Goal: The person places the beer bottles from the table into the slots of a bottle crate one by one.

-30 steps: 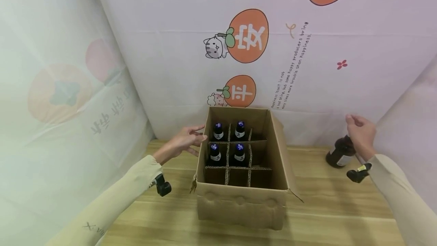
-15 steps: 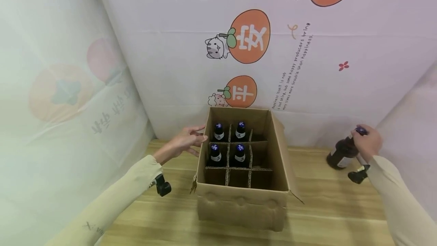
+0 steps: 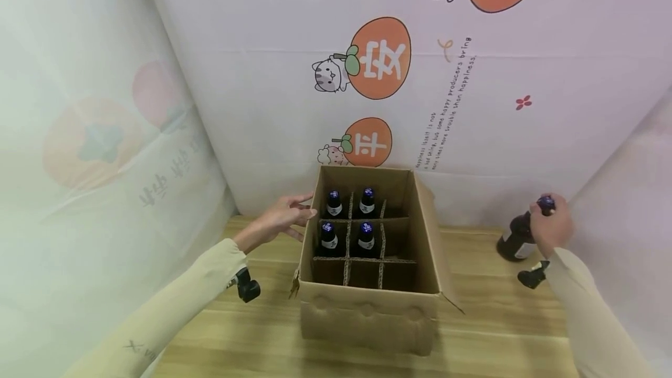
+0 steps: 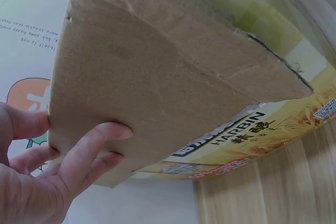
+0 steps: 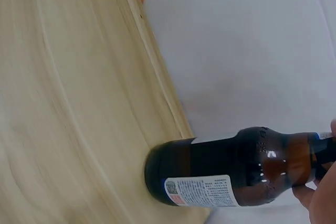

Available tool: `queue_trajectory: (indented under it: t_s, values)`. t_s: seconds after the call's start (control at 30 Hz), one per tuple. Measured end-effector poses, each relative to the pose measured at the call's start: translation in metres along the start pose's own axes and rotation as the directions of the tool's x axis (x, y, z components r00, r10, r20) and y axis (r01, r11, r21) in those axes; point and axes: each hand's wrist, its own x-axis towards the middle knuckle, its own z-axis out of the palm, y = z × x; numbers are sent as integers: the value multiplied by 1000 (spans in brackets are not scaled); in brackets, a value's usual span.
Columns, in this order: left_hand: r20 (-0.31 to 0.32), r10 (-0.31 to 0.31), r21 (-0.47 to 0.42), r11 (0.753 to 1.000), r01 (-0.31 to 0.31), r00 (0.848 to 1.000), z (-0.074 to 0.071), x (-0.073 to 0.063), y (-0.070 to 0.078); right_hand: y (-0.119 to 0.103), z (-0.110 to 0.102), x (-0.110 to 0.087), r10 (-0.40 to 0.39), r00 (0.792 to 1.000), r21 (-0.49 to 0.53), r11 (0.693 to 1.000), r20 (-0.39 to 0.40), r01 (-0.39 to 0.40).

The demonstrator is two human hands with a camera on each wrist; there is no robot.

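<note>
My right hand (image 3: pixel 553 226) grips a dark brown beer bottle (image 5: pixel 210 171) by its neck, at the table's back right. Its blue cap shows above the fingers in the head view; its base appears to rest on the table, though contact is hard to tell. At the middle, an uncovered cardboard box (image 3: pixel 367 319) holds several capped bottles in its left and middle columns, among cardboard dividers (image 3: pixel 363 259). Spread, fairly straight fingers of my left hand (image 3: pixel 280 217) touch the box's left side, at the cardboard flap (image 4: pixel 157 66) hanging there.
The wooden table (image 3: pixel 504 319) meets a white printed cloth (image 3: pixel 273 104) behind the box. More white cloth hangs to the left and right. A flap (image 3: pixel 438 238) slopes outward from the box's right side. HARBIN lettering is printed on the box's outside.
My right hand's fingers, earlier over the bottle's top and hiding its cap, now hold the neck lower with the cap showing. The left hand stays in place against the box.
</note>
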Motion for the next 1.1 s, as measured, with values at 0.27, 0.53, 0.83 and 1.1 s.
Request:
queue_trajectory:
  t_s: [0.27, 0.53, 0.83, 1.1]
  values:
    - [-8, -3, -3, 1000, 3, 1000, -2, -1, -2, -5, 16, -16, -14, 999, 9, 1000, 31, 14]
    - [-15, -5, -8, 1000, 5, 1000, 0, -2, -1, -10, 27, -38, -93, 996, 49, 995, 17, 92]
    - [-15, 0, -4, 1000, 0, 1000, 1, -4, 1, -22, 30, -58, -189, 970, 137, 976, 154, 169]
    - [-19, -2, 5, 1000, 2, 1000, 0, -4, -1, -28, 36, -65, -471, 803, 310, 875, 365, 372]
